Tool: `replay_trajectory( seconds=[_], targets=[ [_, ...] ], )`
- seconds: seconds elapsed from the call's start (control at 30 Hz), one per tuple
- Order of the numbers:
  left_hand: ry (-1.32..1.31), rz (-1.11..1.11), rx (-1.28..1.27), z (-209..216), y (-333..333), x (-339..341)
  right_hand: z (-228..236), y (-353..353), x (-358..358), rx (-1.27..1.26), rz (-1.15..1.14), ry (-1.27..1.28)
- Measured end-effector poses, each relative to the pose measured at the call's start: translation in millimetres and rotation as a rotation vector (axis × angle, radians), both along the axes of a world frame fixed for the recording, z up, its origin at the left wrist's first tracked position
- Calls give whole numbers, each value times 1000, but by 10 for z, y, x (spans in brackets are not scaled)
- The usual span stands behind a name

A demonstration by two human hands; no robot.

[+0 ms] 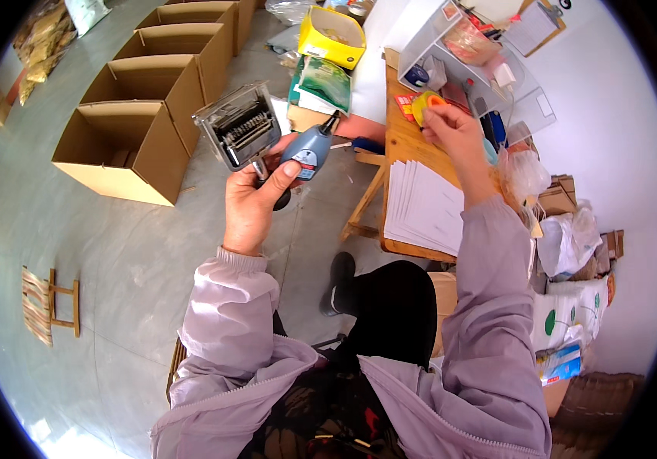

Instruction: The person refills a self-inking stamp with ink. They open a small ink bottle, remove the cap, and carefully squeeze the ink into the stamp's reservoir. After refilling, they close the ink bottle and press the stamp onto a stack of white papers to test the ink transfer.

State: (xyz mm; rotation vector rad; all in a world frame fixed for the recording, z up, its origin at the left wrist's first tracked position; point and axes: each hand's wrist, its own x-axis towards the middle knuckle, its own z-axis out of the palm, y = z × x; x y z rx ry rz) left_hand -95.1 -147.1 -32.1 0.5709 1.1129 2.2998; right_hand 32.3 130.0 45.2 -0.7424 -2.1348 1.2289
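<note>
Where open cardboard boxes (152, 145) stand in a row on the floor, the left hand (255, 203) is raised just in front of them, closed around 2 things. At its left is a metal-framed hand stamp (238, 126), tilted, its dark inside crossed by a row of small pale teeth; its shaft runs down behind the fingers, so most of the grip is hidden. Beside it, under the thumb, is a blue-grey bottle (310, 153) with a black pointed nozzle tilted up; its label is too small to make out, and the palm side is covered. Farther right, over the wooden table (441, 155), the right hand (454, 130) has its fingers drawn narrow at a yellow roll (418, 107) with an orange inside. Those fingers partly cover it, so I cannot tell whether they grip it. Below lie fanned white sheets (422, 206), partly hidden by the right sleeve (493, 260).
</note>
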Motion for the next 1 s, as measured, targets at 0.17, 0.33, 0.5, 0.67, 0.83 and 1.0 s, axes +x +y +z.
replay_trajectory(
  seconds=[0.17,0.33,0.5,0.67,0.83,1.0],
  targets=[
    [9,-15,-13,-16,38,36,-772,582,206,536,-163,-287],
    [1,-57,6,-25,79,68,-907,456,216,752,-210,-462],
    [-20,-28,-3,-23,45,85,-405,-526,13,200,206,-31],
    [-14,-29,-48,-88,71,97,-343,-1578,-157,-466,486,223],
    [2,-48,-62,-99,63,56,-333,-1734,-347,-451,480,372],
    [-23,-134,-125,80,34,88,-278,-1540,-380,-481,436,378]
  ],
)
